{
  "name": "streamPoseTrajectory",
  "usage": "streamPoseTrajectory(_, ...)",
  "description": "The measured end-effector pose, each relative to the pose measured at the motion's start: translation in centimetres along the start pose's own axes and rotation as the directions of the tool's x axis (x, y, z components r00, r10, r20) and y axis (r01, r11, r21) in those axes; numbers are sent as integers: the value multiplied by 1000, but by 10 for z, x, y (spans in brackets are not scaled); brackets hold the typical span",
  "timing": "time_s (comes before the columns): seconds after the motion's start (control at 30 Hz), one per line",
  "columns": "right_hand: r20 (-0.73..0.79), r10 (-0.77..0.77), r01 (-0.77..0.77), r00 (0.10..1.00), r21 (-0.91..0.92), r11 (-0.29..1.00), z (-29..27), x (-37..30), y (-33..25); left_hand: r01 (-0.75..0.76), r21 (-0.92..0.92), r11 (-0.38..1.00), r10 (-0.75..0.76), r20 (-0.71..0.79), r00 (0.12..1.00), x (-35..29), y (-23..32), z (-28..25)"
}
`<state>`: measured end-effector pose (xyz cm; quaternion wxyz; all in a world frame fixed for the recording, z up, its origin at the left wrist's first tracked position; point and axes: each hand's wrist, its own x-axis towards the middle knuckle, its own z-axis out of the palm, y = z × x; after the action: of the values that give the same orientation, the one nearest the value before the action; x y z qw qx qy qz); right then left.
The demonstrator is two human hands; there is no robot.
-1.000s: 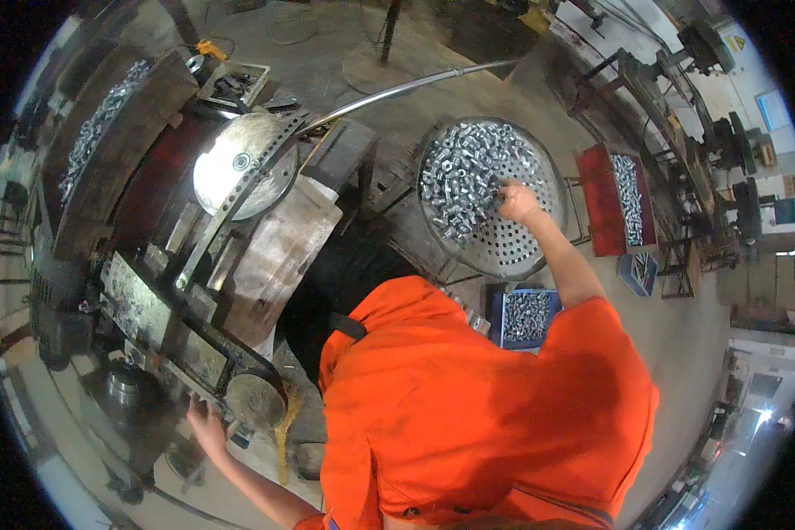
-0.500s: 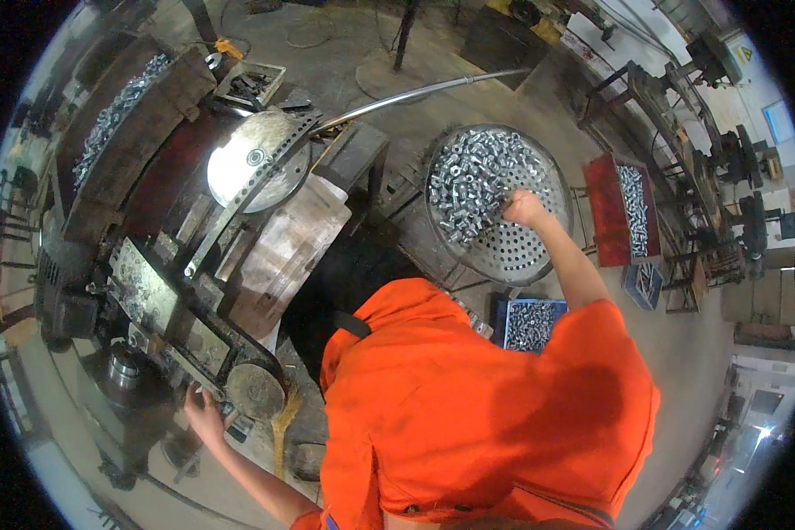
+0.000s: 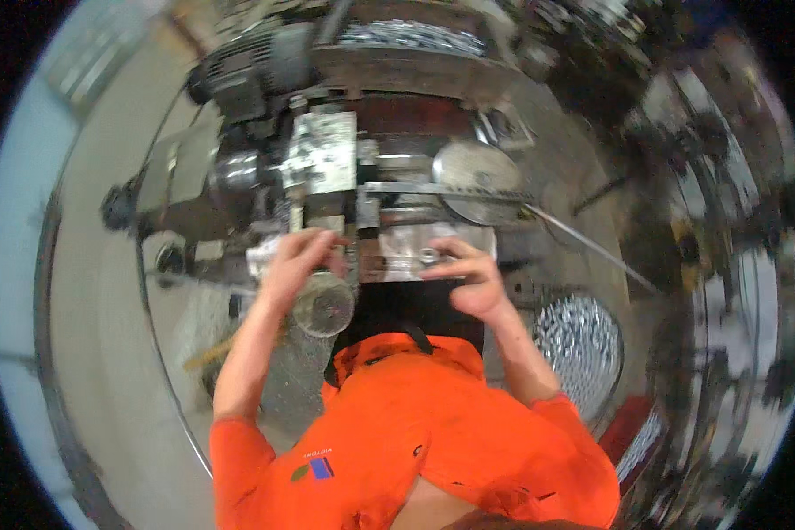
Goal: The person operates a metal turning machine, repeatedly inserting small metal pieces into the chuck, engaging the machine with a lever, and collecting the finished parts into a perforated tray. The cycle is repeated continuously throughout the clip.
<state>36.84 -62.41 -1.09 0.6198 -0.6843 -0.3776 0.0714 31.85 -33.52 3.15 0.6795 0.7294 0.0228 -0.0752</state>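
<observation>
Small nut-like part (image 3: 428,255): bright bare metal, looks smooth. Heaped small parts (image 3: 579,340): shiny metal, finer texture lost to blur. Big round disc (image 3: 479,168): grey metal, satin sheen. Perforated flat bar (image 3: 455,190): metal, dull. Long thin rod (image 3: 592,243): smooth, glossy metal. Rectangular plate (image 3: 327,150): metal, glossy but mottled. Cylindrical spindle (image 3: 237,170): shiny metal. Small round disc (image 3: 324,305): matt, scuffed-looking, material unclear. Motor housing (image 3: 254,69): ribbed, matt dark grey. Long trough (image 3: 415,75): dark, rough, matt; metal or wood, can't tell. Shirt (image 3: 397,415): matt orange cloth, creased.
</observation>
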Motion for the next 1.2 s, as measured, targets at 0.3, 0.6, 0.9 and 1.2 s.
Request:
streamPoseTrajectory(0.3,211,-282,317,936,-158,935,76,82,-43,-97,-452,887,48,-120,992,-20,-6,17)
streamPoseTrajectory(0.6,478,-190,386,858,-353,852,92,120,-44,-42,418,907,111,-143,984,-28,3,-29)
streamPoseTrajectory(0.9,439,68,333,896,-766,550,137,264,4,475,549,688,256,-796,549,-194,-26,-192)
streamPoseTrajectory(1.2,380,179,116,907,-637,762,149,303,50,694,363,622,25,-895,446,-291,-113,-165)
